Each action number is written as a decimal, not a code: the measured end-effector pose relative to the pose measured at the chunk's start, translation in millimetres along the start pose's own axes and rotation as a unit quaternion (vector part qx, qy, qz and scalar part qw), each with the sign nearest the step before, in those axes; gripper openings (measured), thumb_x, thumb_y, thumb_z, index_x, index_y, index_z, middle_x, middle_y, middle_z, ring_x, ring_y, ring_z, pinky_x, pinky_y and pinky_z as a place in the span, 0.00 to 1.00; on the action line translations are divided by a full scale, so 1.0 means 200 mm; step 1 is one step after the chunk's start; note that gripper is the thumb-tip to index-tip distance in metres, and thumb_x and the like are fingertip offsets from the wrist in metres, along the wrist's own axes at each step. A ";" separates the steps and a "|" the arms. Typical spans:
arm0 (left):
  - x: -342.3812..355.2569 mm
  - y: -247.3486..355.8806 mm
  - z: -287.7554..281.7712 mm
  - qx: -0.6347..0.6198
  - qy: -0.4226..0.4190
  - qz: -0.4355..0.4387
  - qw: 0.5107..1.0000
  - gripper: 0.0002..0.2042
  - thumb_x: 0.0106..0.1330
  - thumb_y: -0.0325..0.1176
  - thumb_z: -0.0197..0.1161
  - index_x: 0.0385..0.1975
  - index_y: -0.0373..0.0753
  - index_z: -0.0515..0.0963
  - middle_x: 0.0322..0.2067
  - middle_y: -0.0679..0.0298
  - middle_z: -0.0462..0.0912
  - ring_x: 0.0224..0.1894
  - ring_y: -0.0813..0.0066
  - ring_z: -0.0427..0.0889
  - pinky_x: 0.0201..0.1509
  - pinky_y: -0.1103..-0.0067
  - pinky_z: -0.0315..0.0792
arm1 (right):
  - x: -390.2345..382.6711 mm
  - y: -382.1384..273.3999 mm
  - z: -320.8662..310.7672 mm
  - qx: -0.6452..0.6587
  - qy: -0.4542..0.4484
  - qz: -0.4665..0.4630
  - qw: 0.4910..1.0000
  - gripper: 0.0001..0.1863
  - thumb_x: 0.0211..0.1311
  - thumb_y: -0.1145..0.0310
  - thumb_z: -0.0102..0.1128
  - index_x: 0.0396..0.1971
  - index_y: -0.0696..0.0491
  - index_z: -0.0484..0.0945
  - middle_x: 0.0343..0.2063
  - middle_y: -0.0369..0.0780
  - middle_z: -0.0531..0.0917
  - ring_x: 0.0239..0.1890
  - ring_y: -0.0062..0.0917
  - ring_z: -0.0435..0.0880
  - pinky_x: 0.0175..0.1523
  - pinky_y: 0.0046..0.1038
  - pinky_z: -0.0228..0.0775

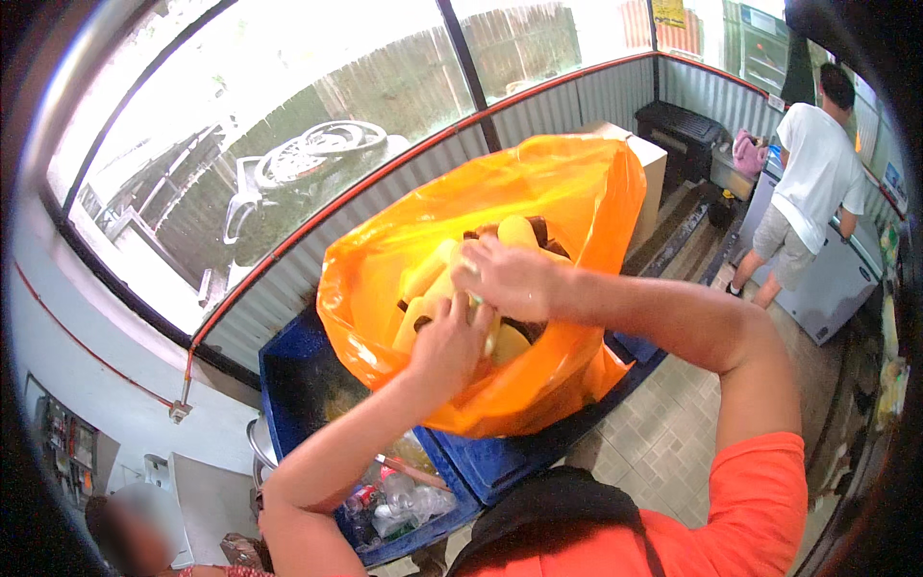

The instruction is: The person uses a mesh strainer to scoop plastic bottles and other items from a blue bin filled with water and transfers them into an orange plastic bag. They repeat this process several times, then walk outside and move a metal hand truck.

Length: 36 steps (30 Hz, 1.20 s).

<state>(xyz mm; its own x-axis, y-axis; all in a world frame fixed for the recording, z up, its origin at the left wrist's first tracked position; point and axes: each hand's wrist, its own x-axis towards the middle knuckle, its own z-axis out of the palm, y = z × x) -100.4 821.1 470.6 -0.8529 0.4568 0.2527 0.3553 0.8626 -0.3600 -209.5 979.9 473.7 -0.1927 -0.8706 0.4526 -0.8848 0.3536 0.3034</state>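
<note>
Tiled floor (663, 415) — corrugated wall (615, 101) (red-trimmed)

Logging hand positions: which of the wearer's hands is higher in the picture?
The right hand, just below a rounded yellow piece in the orange bag; the left hand is lower and further left.
</note>
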 end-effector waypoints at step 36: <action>-0.09 -0.26 -0.13 -0.248 -0.007 -0.038 0.968 0.22 0.67 0.42 0.66 0.60 0.45 0.76 0.46 0.52 0.82 0.50 0.52 0.84 0.52 0.62 0.78 | -0.18 -0.19 -0.38 0.251 0.010 0.062 0.966 0.14 0.56 0.78 0.60 0.43 0.57 0.79 0.35 0.46 0.80 0.38 0.41 0.83 0.41 0.37 0.79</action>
<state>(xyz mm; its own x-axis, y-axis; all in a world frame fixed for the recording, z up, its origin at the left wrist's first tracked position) -93.8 772.9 508.9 -0.8879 0.3872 0.2486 0.4278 0.8935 0.1365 -136.5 1024.2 508.3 -0.3061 -0.8241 0.4767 -0.9508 0.2391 -0.1971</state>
